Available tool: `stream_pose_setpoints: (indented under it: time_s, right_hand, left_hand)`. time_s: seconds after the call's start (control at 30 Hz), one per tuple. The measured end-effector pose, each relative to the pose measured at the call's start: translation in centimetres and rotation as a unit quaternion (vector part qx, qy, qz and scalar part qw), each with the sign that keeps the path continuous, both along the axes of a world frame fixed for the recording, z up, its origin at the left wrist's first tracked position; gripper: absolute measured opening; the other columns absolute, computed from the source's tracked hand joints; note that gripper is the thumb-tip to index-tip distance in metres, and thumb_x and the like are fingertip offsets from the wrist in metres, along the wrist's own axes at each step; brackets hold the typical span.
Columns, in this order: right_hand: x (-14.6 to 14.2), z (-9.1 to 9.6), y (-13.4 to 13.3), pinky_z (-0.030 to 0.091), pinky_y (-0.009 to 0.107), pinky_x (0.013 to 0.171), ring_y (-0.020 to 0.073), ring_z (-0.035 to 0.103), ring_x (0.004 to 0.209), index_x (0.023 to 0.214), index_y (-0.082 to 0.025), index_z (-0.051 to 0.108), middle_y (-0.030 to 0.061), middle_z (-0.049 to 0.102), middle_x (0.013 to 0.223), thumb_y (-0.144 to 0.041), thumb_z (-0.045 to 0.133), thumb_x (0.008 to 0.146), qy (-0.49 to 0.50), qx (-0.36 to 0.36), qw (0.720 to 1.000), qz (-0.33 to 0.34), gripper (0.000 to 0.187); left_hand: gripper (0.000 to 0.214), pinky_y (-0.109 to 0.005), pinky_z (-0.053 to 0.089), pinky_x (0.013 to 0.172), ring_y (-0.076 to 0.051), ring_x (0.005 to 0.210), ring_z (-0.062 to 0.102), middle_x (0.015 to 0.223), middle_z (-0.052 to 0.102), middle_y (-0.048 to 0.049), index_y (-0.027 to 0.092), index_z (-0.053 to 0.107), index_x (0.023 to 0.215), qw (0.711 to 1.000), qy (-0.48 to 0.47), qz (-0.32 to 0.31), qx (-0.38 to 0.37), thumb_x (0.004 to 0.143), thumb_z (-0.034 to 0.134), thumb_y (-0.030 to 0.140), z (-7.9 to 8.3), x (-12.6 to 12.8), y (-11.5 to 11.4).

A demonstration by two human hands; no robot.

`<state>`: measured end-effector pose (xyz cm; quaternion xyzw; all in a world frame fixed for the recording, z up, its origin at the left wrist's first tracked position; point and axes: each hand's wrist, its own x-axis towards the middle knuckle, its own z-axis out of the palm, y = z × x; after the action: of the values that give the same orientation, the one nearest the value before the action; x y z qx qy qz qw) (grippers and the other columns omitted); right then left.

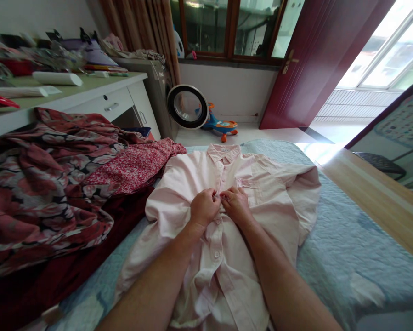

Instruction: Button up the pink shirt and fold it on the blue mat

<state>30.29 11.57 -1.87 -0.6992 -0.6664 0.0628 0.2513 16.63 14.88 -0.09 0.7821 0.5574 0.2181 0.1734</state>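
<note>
left hand (203, 208) and right hand (236, 204), touching, each pinch the button strip of the shirt (271, 193) lying on the bed (347, 257) under them. it looks light, soft, limp: best held by that firmer strip. red clothes (54, 184) lie left.

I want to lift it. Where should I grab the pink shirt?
Probably the shoulders beside the collar, coming from the far end: the shirt lies front up, collar away, while the left hand and right hand pinch its button strip.
</note>
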Motion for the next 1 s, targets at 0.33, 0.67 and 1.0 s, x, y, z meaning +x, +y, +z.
stream_pose_setpoints:
  time_s: [0.33, 0.67, 1.0]
  right_hand:
    - [-0.2, 0.9, -0.1, 0.036, 0.032, 0.082, 0.0208, 0.052, 0.087, 0.080, -0.021, 0.066, 0.0052, 0.065, 0.087, -0.018, 0.055, 0.085, 0.063, 0.067, 0.996, -0.007, 0.013]
    - [-0.1, 0.3, 0.1, 0.040, 0.025, 0.064, 0.0144, 0.056, 0.065, 0.074, -0.020, 0.066, -0.0010, 0.064, 0.068, -0.021, 0.053, 0.075, 0.259, 0.021, 0.965, 0.032, 0.013]
    - [0.5, 1.1, 0.0, 0.032, 0.021, 0.049, 0.0090, 0.044, 0.052, 0.076, -0.019, 0.062, -0.0049, 0.056, 0.060, -0.032, 0.064, 0.068, 0.557, -0.042, 0.829, 0.028, 0.016]
  left_hand:
    - [0.010, -0.025, 0.048, 0.072, -0.014, 0.071, 0.062, 0.078, 0.070, -0.0016, 0.018, 0.067, 0.081, 0.959, -0.267, -0.027, -0.091, 0.077, 0.058, 0.020, -0.6, -0.6, 1.4]
    - [0.021, -0.021, 0.043, 0.055, -0.009, 0.057, 0.053, 0.072, 0.062, 0.0022, 0.016, 0.064, 0.087, 0.853, -0.470, -0.047, -0.223, 0.070, 0.062, 0.028, 0.2, -0.5, 0.8]
    - [0.016, -0.025, 0.051, 0.074, -0.015, 0.076, 0.063, 0.084, 0.069, -0.0041, 0.016, 0.070, 0.085, 0.959, -0.264, -0.094, -0.033, 0.076, 0.057, 0.016, 0.2, -0.4, 0.3]
